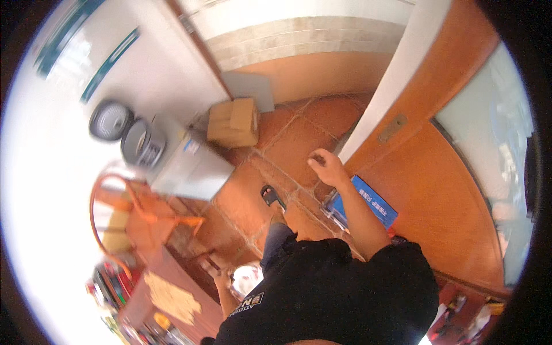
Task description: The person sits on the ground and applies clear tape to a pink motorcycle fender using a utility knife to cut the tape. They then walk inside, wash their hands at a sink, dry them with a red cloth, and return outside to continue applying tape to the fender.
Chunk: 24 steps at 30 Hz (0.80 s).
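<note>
My left hand is low in the picture, beside the dark brown table, its fingers smeared by motion. Next to its wrist is a rounded white thing with red marks; I cannot make out its kind or whether the hand holds it. My right hand is raised in front of the white edge of the wooden door, its fingers curled in. Whether anything lies inside that curl is hidden. Below the right forearm stands a blue box with white print. My sandalled foot is on the tiled floor.
A cardboard box stands on the floor ahead, near a pale cabinet with dark grey bins on it. At left is an orange-brown chair with curved arms. The table bears a yellowish cloth and small clutter.
</note>
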{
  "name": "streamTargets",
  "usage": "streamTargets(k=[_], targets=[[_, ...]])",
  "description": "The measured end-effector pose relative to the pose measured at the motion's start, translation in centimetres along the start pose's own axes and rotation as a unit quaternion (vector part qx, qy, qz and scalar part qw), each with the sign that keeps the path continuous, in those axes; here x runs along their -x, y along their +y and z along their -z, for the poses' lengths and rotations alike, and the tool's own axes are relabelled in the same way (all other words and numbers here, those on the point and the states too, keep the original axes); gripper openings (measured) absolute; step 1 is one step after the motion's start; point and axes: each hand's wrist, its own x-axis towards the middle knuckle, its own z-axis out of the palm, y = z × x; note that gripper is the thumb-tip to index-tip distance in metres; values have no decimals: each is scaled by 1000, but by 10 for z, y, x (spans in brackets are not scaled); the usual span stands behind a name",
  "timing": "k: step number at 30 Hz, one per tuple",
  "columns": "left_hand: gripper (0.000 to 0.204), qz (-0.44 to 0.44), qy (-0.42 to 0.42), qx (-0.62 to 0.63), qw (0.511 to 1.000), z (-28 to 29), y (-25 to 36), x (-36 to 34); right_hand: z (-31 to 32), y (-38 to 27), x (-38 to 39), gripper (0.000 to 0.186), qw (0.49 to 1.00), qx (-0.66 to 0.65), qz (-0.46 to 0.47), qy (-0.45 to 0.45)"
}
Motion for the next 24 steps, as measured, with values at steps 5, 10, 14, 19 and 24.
streamTargets(k=[5, 10, 14, 19, 24], targets=[[7, -29, -29, 30, 999, -125, 166, -156, -27, 28, -152, 36, 990, 25, -130, 41], [29, -209, -218, -150, 941, -333, 391, -281, -15, 91, -249, 38, 936, 29, -291, 194], [35, -320, -336, -280, 840, -516, 537, -290, 23, 178, -300, 40, 865, 24, -418, 279], [31, -388, -391, -268, 791, -698, 605, -246, 62, 264, -346, 53, 819, 7, -466, 335], [28, -195, -529, -301, 769, -839, 596, -192, 192, 293, -434, 51, 733, -46, -589, 337]])
